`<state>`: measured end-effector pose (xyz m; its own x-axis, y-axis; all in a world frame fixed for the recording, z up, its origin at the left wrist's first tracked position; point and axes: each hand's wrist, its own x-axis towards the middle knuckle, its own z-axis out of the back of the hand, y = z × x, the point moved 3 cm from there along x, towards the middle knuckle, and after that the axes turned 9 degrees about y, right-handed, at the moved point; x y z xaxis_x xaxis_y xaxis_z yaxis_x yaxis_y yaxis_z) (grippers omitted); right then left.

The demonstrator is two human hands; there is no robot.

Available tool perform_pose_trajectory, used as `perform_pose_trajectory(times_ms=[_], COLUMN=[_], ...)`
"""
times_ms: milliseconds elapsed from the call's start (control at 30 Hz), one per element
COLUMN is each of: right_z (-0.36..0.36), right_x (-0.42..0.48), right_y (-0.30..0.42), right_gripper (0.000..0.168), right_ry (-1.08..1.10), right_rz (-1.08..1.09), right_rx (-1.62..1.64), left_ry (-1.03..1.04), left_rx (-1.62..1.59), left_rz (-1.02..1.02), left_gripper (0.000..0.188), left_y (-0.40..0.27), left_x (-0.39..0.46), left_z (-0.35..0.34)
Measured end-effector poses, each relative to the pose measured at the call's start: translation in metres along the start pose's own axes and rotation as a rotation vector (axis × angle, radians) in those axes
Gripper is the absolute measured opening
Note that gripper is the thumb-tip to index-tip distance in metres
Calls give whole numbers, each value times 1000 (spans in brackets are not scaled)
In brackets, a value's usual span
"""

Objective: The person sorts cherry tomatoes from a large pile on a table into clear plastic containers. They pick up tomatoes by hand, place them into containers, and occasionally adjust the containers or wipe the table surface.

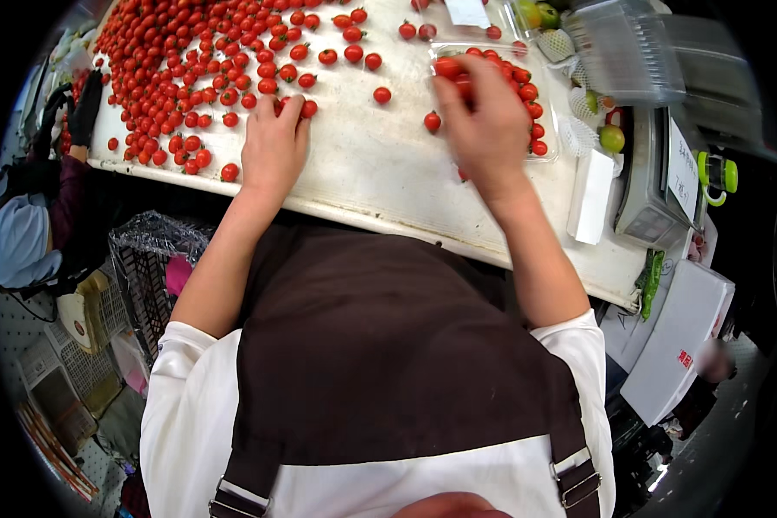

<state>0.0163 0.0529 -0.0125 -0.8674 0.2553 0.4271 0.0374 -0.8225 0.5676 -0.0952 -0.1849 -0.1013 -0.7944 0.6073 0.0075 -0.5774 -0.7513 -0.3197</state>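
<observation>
Many cherry tomatoes lie heaped and scattered over the left and back of a white table. My left hand rests palm down at the pile's right edge, its fingers around a cherry tomato that shows between them; whether it is gripped cannot be told. Over the left side of a clear plastic tray is my right hand, blurred, with red tomatoes partly hidden under its curled fingers. Rows of cherry tomatoes fill the tray's visible right part. A single tomato lies just left of this hand.
Stacked clear plastic containers, foam fruit nets, a green-red fruit and a white carton stand at the right. A grey bin is beyond them. At far left, a co-worker's black-gloved hand is near the pile; below stands a black crate.
</observation>
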Motion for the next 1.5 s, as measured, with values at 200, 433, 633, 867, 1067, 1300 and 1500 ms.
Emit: perform_pose_trajectory(times_ms=[200, 433, 633, 867, 1067, 1300, 1500], right_z=[56, 93, 107, 110, 105, 161, 155], right_x=[1, -14, -30, -41, -62, -70, -54], right_y=[-90, -130, -147, -149, -142, -191, -175], right_gripper=[33, 29, 27, 26, 20, 17, 16], right_ry=[120, -27, -122, -216, -194, -408, -385], right_rz=[-256, -518, -525, -492, -590, -670, -592], right_rx=[182, 583, 703, 745, 586, 307, 373], left_ry=[114, 104, 95, 10, -112, -6, -39], left_rx=[25, 94, -256, -555, -185, -155, -145], left_rz=[-62, -185, -204, -412, -534, -659, -664], left_gripper=[44, 40, 34, 32, 33, 35, 35], left_y=[-24, -44, -32, -146, -207, -232, -215], left_x=[-7, -14, 10, 77, 115, 89, 90], left_z=[2, -17, -9, 16, -28, -31, -22])
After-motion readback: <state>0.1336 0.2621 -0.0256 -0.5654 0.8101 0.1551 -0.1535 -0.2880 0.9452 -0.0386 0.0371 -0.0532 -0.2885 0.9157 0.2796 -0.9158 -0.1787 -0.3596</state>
